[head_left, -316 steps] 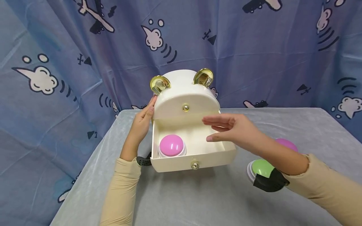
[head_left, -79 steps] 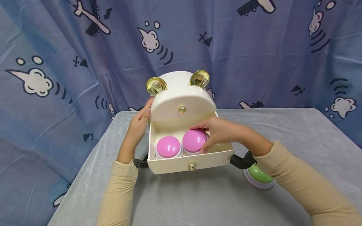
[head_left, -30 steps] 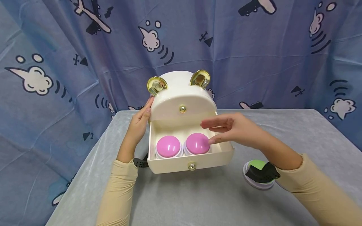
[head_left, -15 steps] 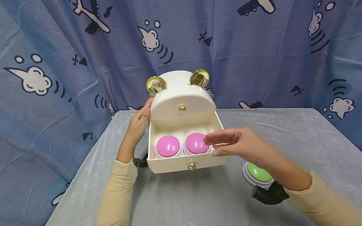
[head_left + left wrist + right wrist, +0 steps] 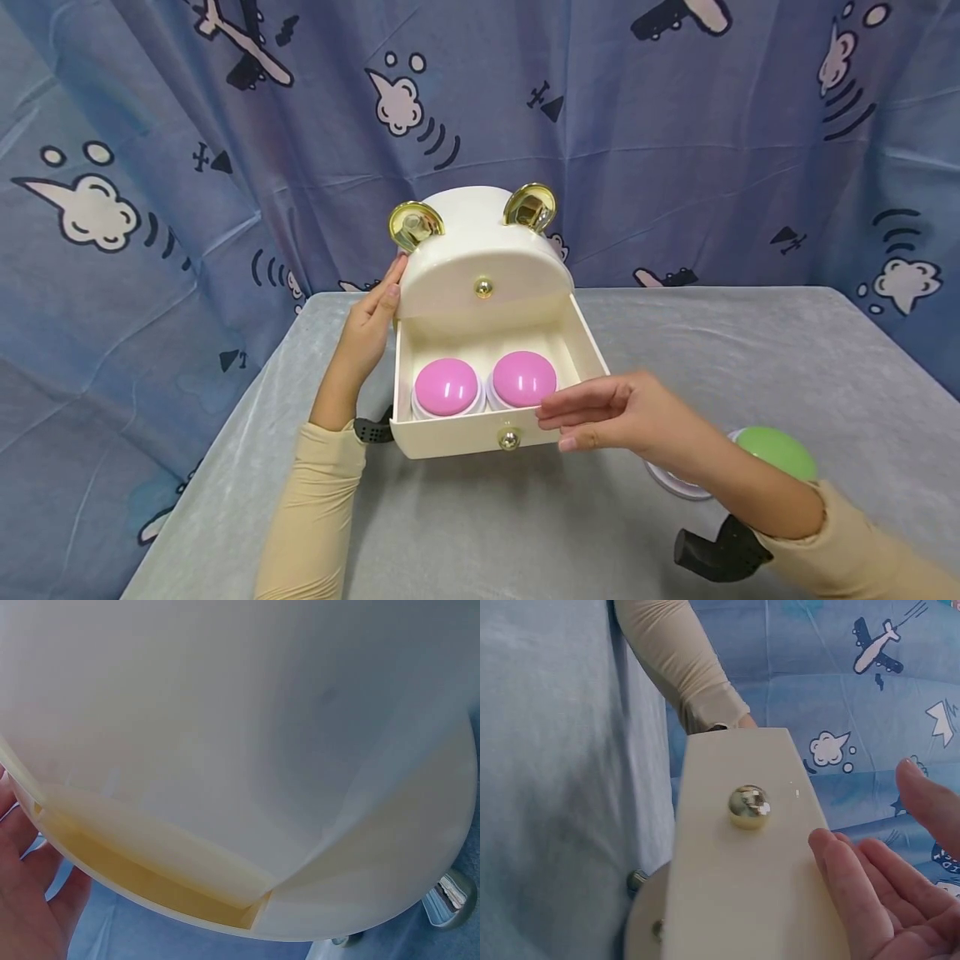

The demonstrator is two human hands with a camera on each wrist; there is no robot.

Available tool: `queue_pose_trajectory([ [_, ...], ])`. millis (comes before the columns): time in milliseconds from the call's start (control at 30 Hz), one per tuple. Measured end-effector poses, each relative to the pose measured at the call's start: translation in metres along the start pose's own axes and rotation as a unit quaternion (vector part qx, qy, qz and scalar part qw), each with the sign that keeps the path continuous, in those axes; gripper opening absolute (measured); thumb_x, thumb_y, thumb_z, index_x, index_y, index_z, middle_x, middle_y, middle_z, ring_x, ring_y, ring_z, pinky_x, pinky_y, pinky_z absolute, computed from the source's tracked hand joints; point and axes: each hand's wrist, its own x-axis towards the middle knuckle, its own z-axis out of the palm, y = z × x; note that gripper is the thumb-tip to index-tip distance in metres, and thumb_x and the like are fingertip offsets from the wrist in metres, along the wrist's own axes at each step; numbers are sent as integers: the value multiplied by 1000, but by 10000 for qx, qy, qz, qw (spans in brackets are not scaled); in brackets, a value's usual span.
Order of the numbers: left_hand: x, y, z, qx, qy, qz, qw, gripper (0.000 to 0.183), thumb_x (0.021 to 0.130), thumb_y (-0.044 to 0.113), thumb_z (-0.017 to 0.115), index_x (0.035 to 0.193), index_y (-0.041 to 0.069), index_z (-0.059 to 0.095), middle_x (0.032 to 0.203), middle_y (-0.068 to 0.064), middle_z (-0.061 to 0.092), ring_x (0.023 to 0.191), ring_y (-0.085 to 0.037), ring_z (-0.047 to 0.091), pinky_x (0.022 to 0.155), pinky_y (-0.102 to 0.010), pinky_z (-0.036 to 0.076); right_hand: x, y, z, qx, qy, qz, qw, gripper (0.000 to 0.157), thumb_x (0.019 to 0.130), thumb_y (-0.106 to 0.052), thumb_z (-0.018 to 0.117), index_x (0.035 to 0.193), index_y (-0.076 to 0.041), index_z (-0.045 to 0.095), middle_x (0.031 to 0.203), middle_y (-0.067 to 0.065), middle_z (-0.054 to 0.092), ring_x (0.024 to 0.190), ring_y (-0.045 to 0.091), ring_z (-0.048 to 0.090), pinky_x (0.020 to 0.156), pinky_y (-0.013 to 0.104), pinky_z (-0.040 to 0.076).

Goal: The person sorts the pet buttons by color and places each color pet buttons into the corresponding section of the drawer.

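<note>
A white box [image 5: 480, 200] with two gold ears stands with its lower drawer [image 5: 450, 439] pulled out. Inside the drawer, side by side along its front wall, sit two pink-domed round pieces on white bases, the left one [image 5: 446, 387] and the right one [image 5: 525, 379]. My left hand [image 5: 366, 329] rests against the box's left side, its fingers extended. In the left wrist view that hand [image 5: 34, 877] shows at the box's edge. My right hand [image 5: 611, 408], fingers straight, is at the right part of the drawer front, holding nothing; contact is unclear. The right wrist view shows its gold knob [image 5: 748, 804].
A green-domed round piece [image 5: 776, 452] lies on the grey cloth-covered table [image 5: 480, 533], partly behind my right forearm. The white rim [image 5: 678, 486] of another piece shows beside it. A blue patterned curtain [image 5: 480, 108] hangs behind the table.
Earlier only one pink piece was in the drawer; my right hand placed the second beside it and let go. Since then that hand has moved down to the drawer's front. My left hand stays put.
</note>
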Motion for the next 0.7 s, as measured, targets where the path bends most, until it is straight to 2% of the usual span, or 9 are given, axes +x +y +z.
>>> queue_pose_trajectory([
  [133, 0, 0, 0, 4, -1, -18, 10000, 45, 109, 23, 36, 153, 13, 38, 163, 3, 29, 152, -8, 23, 127, -27, 17, -1, 8, 4, 17, -75, 23, 10000, 50, 85, -15, 79, 127, 7, 63, 121, 17, 71, 108, 12, 72, 88, 24, 59],
  [467, 0, -1, -1, -19, 23, 14, 10000, 45, 109, 23, 35, 153, 12, 38, 164, 1, 29, 152, -9, 24, 127, -27, 17, 3, 38, 24, 480, -501, 190, 9974, 50, 86, -12, 77, 125, 15, 60, 120, 26, 69, 104, 12, 72, 88, 23, 58],
  [633, 0, -1, 0, -40, 7, 39, 10000, 45, 109, 23, 36, 153, 12, 39, 164, 1, 29, 152, -9, 24, 127, -27, 17, 6, 49, 31, 751, -475, 195, 9959, 55, 86, -11, 77, 127, 19, 55, 118, 32, 67, 104, 16, 73, 89, 26, 59],
  [700, 0, -1, 0, -34, 0, 17, 10000, 45, 109, 23, 35, 153, 13, 38, 164, 2, 29, 152, -8, 23, 127, -27, 17, 7, 53, 33, 879, -432, 272, 9948, 58, 85, -11, 78, 129, 20, 53, 117, 30, 68, 104, 17, 73, 89, 27, 59],
])
